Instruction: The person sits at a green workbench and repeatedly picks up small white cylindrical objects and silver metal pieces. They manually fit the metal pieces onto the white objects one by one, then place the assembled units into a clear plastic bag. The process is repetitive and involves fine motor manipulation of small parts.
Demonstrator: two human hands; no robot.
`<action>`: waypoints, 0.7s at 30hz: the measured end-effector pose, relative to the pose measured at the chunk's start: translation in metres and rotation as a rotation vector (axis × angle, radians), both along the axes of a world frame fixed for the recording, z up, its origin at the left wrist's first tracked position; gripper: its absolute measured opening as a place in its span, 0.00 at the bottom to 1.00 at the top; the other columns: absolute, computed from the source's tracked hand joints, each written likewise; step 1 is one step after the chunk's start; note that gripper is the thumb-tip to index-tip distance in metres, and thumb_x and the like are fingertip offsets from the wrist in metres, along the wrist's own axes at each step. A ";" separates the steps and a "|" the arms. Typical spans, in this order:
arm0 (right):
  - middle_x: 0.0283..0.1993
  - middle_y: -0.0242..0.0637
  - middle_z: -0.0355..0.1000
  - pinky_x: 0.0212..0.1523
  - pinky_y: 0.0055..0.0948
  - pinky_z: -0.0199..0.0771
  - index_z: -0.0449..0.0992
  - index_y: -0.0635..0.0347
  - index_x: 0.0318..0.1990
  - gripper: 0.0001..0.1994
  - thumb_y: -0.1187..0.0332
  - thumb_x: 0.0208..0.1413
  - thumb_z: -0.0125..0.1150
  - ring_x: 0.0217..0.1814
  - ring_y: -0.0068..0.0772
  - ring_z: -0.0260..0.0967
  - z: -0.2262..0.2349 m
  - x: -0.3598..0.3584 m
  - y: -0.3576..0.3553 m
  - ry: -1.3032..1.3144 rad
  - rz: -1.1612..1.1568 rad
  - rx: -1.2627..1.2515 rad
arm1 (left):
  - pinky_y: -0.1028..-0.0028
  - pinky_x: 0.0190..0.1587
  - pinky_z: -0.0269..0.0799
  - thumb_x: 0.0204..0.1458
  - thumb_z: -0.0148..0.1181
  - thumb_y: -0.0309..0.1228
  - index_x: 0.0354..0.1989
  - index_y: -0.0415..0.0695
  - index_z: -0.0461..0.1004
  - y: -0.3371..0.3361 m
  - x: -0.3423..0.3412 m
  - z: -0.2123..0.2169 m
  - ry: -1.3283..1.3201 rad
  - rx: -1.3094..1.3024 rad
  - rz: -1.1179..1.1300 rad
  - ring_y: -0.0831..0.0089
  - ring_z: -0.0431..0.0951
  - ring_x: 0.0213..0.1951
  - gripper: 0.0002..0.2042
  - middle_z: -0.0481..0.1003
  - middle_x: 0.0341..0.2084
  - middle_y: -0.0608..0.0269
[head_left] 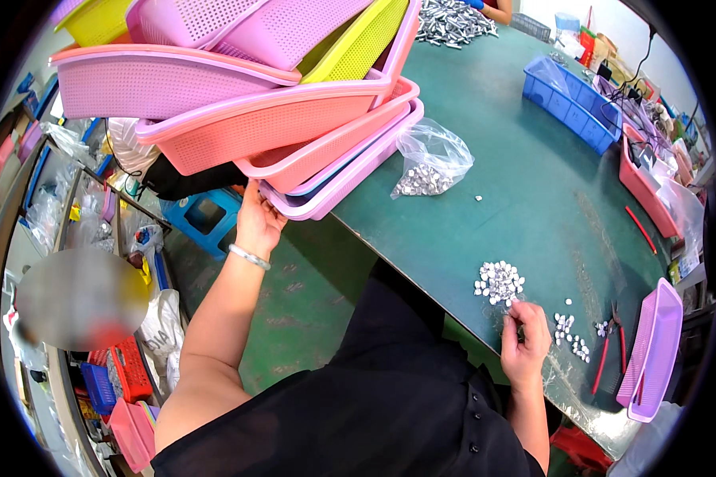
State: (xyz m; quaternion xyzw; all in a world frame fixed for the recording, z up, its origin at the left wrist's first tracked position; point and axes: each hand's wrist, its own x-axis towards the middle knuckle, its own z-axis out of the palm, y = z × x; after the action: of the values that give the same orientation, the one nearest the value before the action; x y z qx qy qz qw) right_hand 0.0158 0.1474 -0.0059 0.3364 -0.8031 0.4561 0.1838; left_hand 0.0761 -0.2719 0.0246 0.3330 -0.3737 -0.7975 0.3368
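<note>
My left hand [260, 220] reaches out to the left and grips the near corner of a purple plastic basket [323, 206], the lowest of a tall, leaning stack. Pink baskets [250, 119] and yellow-green ones [358, 44] are piled above it. At the table's near edge my right hand [527, 338] is closed, thumb and fingertips together, against the near side of a heap of small silvery metal pieces [498, 281]. Whatever its fingertips hold is hidden. Smaller groups of the same pieces [565, 326] lie just right of this hand.
A clear bag of metal pieces [426, 179] stands beside the stack on the green table [485, 103]. Red-handled pliers [612, 350] and a purple basket [656, 350] are at right. Farther off are a blue crate [573, 103] and a metal-parts heap [453, 22] near another person's gloved hand.
</note>
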 end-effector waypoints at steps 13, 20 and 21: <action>0.29 0.41 0.68 0.25 0.23 0.65 0.70 0.65 0.37 0.14 0.86 0.39 0.54 0.25 0.32 0.65 -0.001 -0.003 0.003 -0.001 -0.018 -0.028 | 0.81 0.25 0.70 0.56 0.48 0.36 0.41 0.42 0.68 -0.006 0.005 -0.015 0.099 -0.157 0.101 0.77 0.75 0.31 0.11 0.73 0.35 0.66; 0.29 0.41 0.67 0.25 0.23 0.65 0.70 0.65 0.39 0.15 0.86 0.39 0.54 0.25 0.31 0.65 0.000 -0.002 0.002 -0.009 -0.004 -0.016 | 0.80 0.26 0.71 0.55 0.50 0.37 0.43 0.41 0.67 -0.007 0.019 -0.019 0.101 -0.145 0.096 0.76 0.75 0.34 0.13 0.73 0.38 0.65; 0.29 0.41 0.67 0.25 0.23 0.65 0.70 0.65 0.39 0.15 0.86 0.39 0.54 0.25 0.31 0.65 0.001 -0.002 0.002 -0.013 -0.002 -0.016 | 0.80 0.27 0.71 0.55 0.50 0.36 0.43 0.41 0.67 -0.004 0.019 -0.017 0.099 -0.133 0.113 0.76 0.75 0.35 0.13 0.73 0.38 0.65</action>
State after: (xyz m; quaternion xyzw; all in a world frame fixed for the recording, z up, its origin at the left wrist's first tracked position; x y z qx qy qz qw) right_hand 0.0135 0.1493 -0.0053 0.3309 -0.8010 0.4647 0.1817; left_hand 0.0951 -0.2760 0.0079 0.2906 -0.3891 -0.7664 0.4205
